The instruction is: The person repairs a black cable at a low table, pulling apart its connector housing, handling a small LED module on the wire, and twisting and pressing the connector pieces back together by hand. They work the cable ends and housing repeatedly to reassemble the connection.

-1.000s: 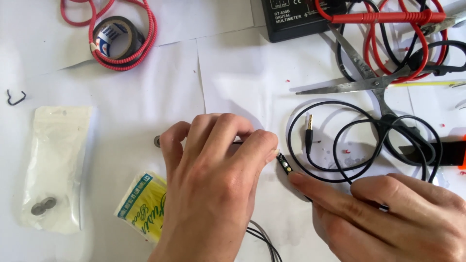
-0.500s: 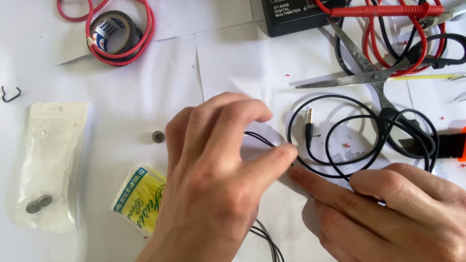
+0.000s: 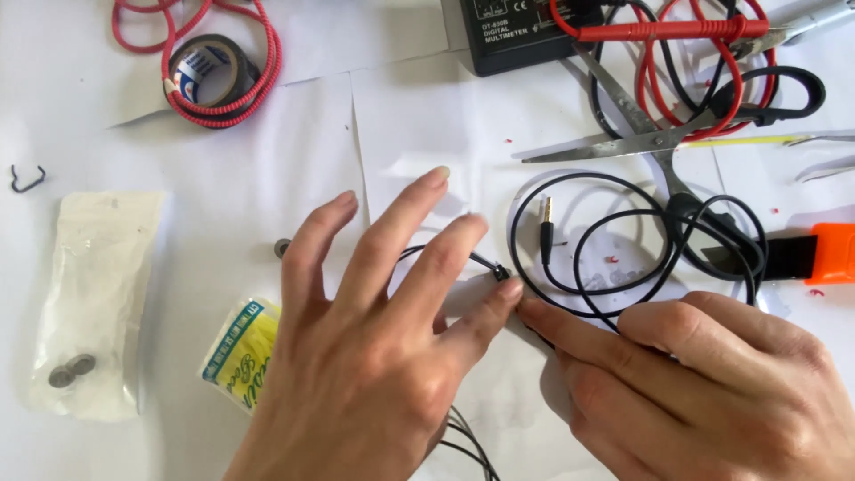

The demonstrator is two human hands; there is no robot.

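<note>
Black cable (image 3: 570, 294) is being handled at the middle of the white paper-covered bench (image 3: 223, 205), with its thin strands looping to the right and a gold-tipped jack plug (image 3: 546, 227) lying inside the loop. A small dark end piece (image 3: 500, 273) of the cable is being pressed between the two hands. The left hand (image 3: 374, 356) is being held over the cable with its fingers spread apart and raised, only the little finger being laid against the end piece. The right hand (image 3: 704, 383) is being kept low at the near right, its fingers drawn together and its index fingertip being pushed against the cable just beside the left little finger; whether anything is being pinched beneath it cannot be told.

More thin black strands (image 3: 468, 436) are being partly covered near the left wrist. A yellow and green packet (image 3: 236, 352) is being half hidden under the left hand, and a clear plastic bag (image 3: 93, 294) with two small round metal pieces is lying at the left. At the far left, a roll of dark tape (image 3: 209, 67) is being ringed by a red cord (image 3: 258, 85). At the far right, scissors (image 3: 641, 134), a black multimeter (image 3: 508, 36) with red and black leads (image 3: 663, 34), and an orange and black tool (image 3: 815, 254) are being left on the bench.
</note>
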